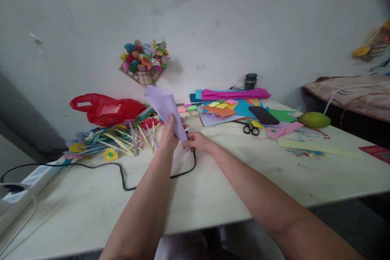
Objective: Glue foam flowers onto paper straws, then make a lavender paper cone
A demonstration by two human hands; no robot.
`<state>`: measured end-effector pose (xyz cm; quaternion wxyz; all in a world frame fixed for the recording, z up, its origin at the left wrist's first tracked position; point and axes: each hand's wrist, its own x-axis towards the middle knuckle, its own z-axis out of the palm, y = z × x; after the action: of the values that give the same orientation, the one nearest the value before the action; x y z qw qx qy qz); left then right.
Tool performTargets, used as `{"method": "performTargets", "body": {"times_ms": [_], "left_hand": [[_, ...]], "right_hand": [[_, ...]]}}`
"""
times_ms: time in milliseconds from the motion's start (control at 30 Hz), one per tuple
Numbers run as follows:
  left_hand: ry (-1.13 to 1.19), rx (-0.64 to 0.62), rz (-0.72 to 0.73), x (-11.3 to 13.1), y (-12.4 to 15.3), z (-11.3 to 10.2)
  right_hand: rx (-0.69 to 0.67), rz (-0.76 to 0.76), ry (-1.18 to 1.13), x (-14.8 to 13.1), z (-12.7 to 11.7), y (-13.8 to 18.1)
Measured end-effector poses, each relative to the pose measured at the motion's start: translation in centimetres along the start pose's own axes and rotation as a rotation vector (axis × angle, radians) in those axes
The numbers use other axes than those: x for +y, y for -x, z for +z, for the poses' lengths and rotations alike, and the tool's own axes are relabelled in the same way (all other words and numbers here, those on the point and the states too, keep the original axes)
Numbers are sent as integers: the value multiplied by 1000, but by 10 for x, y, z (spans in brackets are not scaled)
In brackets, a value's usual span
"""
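Note:
A lilac sheet of paper rolled into a cone stands tilted above the white table, its wide mouth up and to the left. My left hand is wrapped round the cone's narrow lower part, thumb up along it. My right hand pinches the cone's pointed bottom end from the right, just above the table.
A red plastic bag, paper sticks and paper flowers lie at the left. Coloured paper sheets, a dark phone, scissors and a green fruit lie at the right. A black cable loops across the table.

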<state>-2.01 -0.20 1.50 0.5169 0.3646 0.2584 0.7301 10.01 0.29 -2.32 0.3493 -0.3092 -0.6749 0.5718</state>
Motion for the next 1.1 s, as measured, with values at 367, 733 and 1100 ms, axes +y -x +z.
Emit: {"method": "performTargets", "body": {"times_ms": [367,733,1100], "left_hand": [[109,32,-44,2,-2,-1],[112,52,-110,-1,-3,-4],[126,153,-41,6,-7,-9]], "right_hand": [[-60,-19,-29,3,-4,0],[-68,-9,-85,2,1,0],[-121,90,-75,3,0,1]]}}
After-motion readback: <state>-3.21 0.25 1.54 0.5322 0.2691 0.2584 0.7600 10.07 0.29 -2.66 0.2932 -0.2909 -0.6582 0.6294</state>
